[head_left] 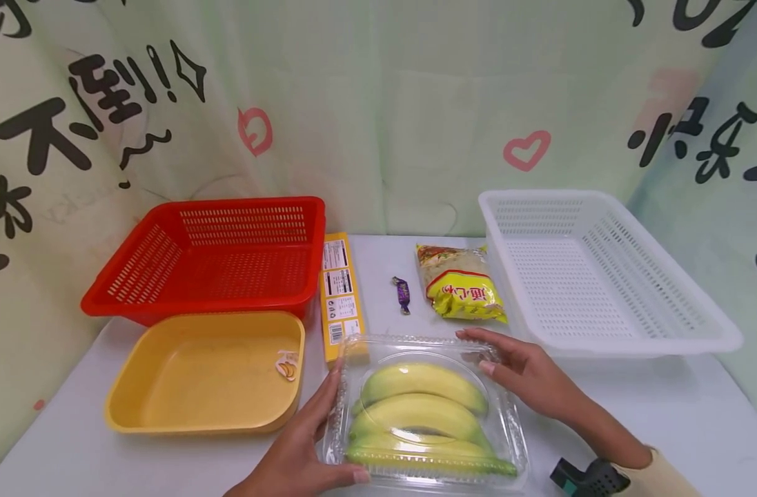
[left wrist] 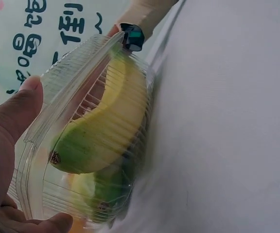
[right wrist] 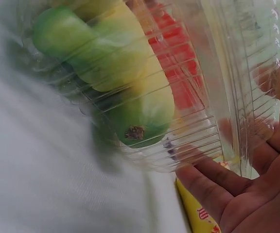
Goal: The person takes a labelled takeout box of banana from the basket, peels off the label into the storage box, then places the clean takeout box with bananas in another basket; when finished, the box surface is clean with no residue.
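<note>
Clear plastic clamshell (head_left: 424,407) with 3 green-yellow bananas (head_left: 418,407) sits at the table's (head_left: 664,414) near edge, centre. Left hand (head_left: 303,442) grips its left side, thumb along the near rim; right hand (head_left: 521,369) rests flat-fingered against its right far corner. Squeezing evenly from both sides, low on the ribbed walls, would likely keep the flimsy lid from popping. Yellow tray (head_left: 204,373) lies just left.

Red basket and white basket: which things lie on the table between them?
In the head view, three things lie between the red basket and the white basket: a yellow box, a small purple candy and a yellow snack bag.
</note>
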Tool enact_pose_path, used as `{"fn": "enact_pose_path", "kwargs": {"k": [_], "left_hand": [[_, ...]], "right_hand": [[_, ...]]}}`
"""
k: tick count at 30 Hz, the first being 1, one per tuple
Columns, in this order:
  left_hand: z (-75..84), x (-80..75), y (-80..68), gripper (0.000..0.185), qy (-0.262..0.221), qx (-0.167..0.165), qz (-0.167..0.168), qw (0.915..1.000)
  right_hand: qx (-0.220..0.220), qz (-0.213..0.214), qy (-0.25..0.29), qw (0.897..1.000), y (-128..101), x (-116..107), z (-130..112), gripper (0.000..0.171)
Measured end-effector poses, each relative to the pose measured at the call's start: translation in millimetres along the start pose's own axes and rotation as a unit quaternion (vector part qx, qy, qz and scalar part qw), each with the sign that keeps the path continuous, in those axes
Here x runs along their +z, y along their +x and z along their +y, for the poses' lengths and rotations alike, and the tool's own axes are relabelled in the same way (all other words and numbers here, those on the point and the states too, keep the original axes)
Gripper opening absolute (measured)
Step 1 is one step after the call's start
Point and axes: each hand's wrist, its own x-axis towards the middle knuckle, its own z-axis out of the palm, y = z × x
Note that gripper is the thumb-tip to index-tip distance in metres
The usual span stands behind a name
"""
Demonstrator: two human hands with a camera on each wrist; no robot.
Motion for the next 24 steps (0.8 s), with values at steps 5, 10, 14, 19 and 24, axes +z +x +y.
{"fn": "enact_pose_path", "kwargs": {"k": [5,10,14,19,24], "left_hand": [[3.9,-3.3,-0.7,0.118,0.010,0.001,0.001,1.0000],[11.9,-8.0,0.1,0.119,0.019,0.015,0.004,0.9997],[19.6,-12.0,1.5,0.117,0.014,0.024,0.006,0.9996],[26.5,-18.6,1.5,0.117,0.042,0.037,0.019,0.9982],[34.2,-29.4,3.4,0.116,0.077,0.031,0.029,0.9961]], "right_hand": [[-0.017,-0.016,0.017,1.000,1.4,-3.1,-7.0,0.043],[-0.024,-0.016,0.013,0.999,5.6,-6.3,-16.7,0.042],[-0.026,-0.010,0.011,1.000,9.9,-8.0,-23.3,0.042],[-0.025,-0.010,0.019,0.999,17.4,-9.2,-31.1,0.043],[-0.032,-0.008,0.008,0.999,27.5,-10.1,-39.2,0.043]]}}
